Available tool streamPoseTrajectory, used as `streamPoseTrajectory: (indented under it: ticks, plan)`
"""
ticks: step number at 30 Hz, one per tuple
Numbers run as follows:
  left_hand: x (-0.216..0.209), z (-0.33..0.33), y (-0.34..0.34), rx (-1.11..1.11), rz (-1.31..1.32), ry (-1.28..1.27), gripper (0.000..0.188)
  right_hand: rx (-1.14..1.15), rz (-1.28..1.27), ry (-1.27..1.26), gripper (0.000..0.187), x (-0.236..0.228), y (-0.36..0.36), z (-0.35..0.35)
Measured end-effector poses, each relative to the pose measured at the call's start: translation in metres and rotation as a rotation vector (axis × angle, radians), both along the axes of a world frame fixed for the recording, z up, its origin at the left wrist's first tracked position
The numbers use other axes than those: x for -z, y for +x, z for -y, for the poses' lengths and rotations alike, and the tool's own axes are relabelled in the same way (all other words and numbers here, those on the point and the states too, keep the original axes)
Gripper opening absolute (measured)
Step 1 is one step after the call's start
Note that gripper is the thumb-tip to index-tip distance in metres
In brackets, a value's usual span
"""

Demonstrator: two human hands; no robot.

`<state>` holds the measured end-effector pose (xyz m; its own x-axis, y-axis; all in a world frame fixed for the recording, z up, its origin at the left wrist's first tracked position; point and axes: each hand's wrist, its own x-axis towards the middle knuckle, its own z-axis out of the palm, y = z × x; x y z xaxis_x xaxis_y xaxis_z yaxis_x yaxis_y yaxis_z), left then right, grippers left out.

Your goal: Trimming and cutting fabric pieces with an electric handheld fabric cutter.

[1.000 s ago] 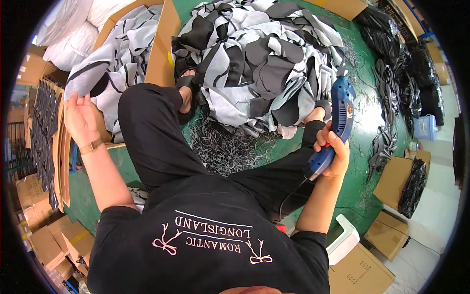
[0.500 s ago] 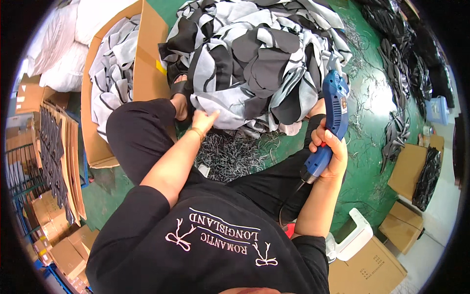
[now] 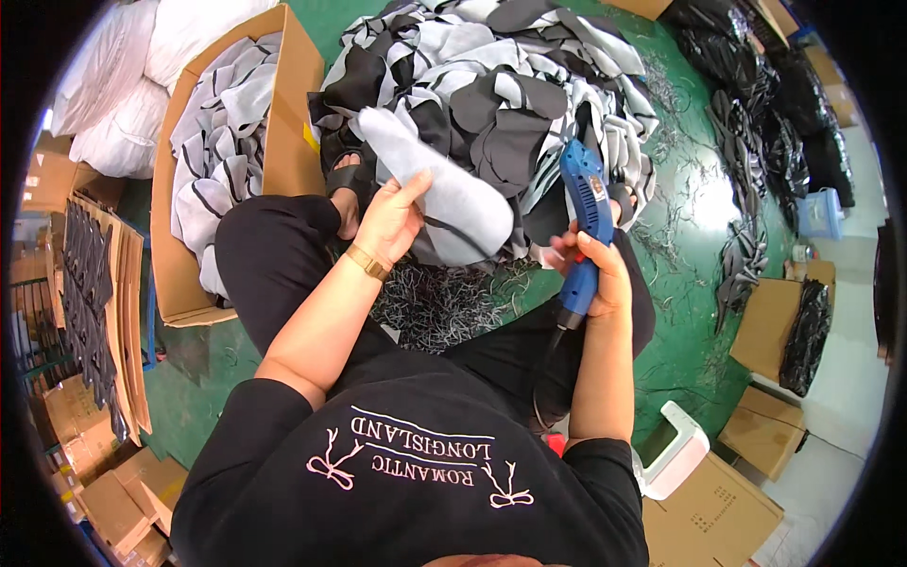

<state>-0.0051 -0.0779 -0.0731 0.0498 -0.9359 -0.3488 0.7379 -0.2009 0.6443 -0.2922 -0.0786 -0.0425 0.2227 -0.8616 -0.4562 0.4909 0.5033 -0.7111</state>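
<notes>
Between my knees and the big heap, my left hand [image 3: 393,215] pinches the edge of a light grey fabric piece [image 3: 442,194], long with rounded ends. It is lifted off the front of the heap of grey and black fabric pieces [image 3: 510,123]. My right hand [image 3: 600,269] is wrapped round a blue corded power tool [image 3: 588,203] that looks like electric shears. The tool points away from me, its head near the right side of the heap and apart from the held piece. Its cord runs down toward my lap.
At my left stands an open cardboard box [image 3: 293,104] with more grey pieces inside. Thin dark offcuts [image 3: 435,302] lie between my legs and over the green floor. A white plastic stool [image 3: 675,454] and cardboard boxes [image 3: 761,430] stand to the right, with black bags [image 3: 784,113] beyond.
My left hand has raised a grey fabric piece from the heap. The right hand has brought the blue tool leftward, nearer to it.
</notes>
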Motion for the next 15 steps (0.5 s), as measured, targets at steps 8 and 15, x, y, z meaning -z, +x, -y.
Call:
streamPoseTrajectory:
  ticks: [8,15]
  plan:
    - [-0.038,-0.072,-0.035,0.22,1.363,-0.856,0.034,-0.047,0.409,0.059,0.039,0.008,0.046,-0.038]
    - [-0.063,-0.11,0.007,0.66,0.183,-0.395,0.034,-0.064,-0.181,-0.226,0.041,-0.064,0.065,-0.053]
